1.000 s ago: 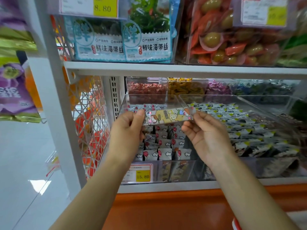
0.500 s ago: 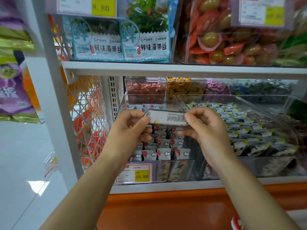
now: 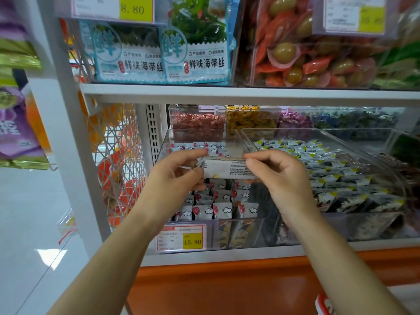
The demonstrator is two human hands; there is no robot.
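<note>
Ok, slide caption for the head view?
Left hand and right hand pinch a snack packet by its ends above a clear bin of wrapped snacks.

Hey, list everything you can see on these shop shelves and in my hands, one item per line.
snack packet: one, white back with small print, above the left clear bin
balloon packets: many, white with red, in the left clear bin
triangular packets: many, black, white and yellow, in the right clear bin
price tag 15.80: one, white and yellow, front of the left clear bin
price tag 8.80: one, white and yellow, top left
seaweed bags: two, blue and white, on the upper shelf
pouches: many, orange and olive, upper shelf, right
sweets: many, red, yellow, purple, back of the lower shelf
left hand: one, pinches the packet's left end
right hand: one, pinches its right end
</note>
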